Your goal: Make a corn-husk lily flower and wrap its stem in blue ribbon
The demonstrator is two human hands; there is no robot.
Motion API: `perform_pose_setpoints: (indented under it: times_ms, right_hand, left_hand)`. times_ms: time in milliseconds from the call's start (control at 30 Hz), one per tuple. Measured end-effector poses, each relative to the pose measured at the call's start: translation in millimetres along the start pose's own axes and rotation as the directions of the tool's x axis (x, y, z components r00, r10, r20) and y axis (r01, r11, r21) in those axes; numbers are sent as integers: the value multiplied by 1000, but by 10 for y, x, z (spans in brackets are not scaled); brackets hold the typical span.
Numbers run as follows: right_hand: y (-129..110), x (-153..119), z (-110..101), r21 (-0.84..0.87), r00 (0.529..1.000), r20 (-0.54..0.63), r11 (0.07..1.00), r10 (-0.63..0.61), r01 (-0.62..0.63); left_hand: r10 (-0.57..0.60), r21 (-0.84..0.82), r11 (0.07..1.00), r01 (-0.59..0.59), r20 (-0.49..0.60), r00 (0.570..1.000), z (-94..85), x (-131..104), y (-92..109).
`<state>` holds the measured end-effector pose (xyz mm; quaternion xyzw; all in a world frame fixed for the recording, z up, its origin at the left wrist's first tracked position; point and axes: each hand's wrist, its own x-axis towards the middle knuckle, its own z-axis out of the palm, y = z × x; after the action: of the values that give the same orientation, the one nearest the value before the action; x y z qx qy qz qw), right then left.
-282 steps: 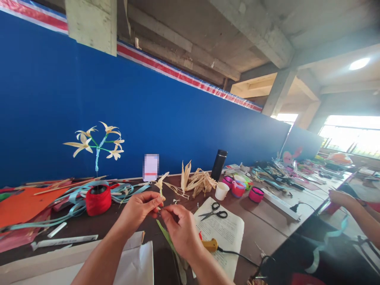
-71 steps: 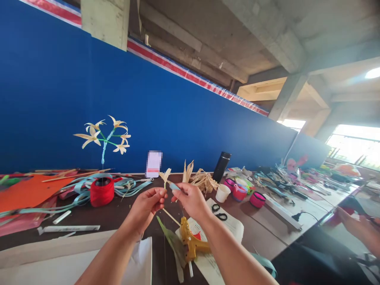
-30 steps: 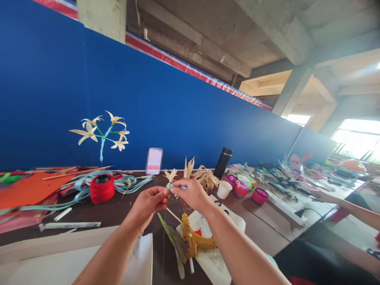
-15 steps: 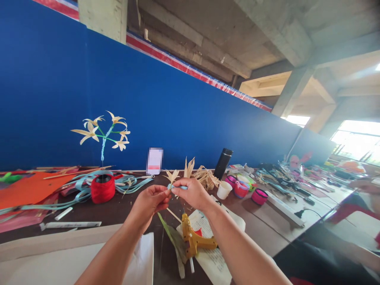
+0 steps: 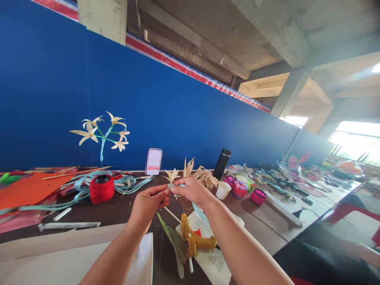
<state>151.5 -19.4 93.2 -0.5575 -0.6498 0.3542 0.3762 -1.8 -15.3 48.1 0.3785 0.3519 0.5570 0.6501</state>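
Between my two hands, above the middle of the table, is a pale dried-husk flower (image 5: pixel 171 175) with its petals pointing up. My left hand (image 5: pixel 149 202) pinches its base between thumb and fingers. My right hand (image 5: pixel 192 191) is closed just beside it on a light blue ribbon (image 5: pixel 200 213), whose tail hangs below the wrist. The fingers hide where ribbon and stem meet. Below the hands lies a yellow glue gun (image 5: pixel 194 239) on a printed sheet. A finished-looking spray of similar husk flowers (image 5: pixel 115 134) stands upright at the left, on a blue-wrapped stem.
A red spool (image 5: pixel 101 190), blue cords and orange sheets (image 5: pixel 32 188) fill the left. Dried husks (image 5: pixel 205 178), a black bottle (image 5: pixel 222 163), a white cup (image 5: pixel 223 190) and pink containers (image 5: pixel 258 196) stand behind and right. A white tray (image 5: pixel 97 257) lies front left. Another person's arm (image 5: pixel 359 251) shows far right.
The right hand has turned slightly at the flower's base, and the blue ribbon's tail now shows below its wrist. The left hand still holds the flower.
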Motion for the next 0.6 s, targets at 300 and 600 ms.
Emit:
perform_pose_setpoints:
  times_ms: [300,600]
  right_hand:
    - [-156,2,47,-99,996,-53,992,67,-72]
    - [-321,-8,56,-307,998,-65,951,18,-37]
  left_hand:
    - [69,-8,998,-70,-56,996,-1,2,-6]
    - [117,-40,992,-120,-76,990,-40,56,-56]
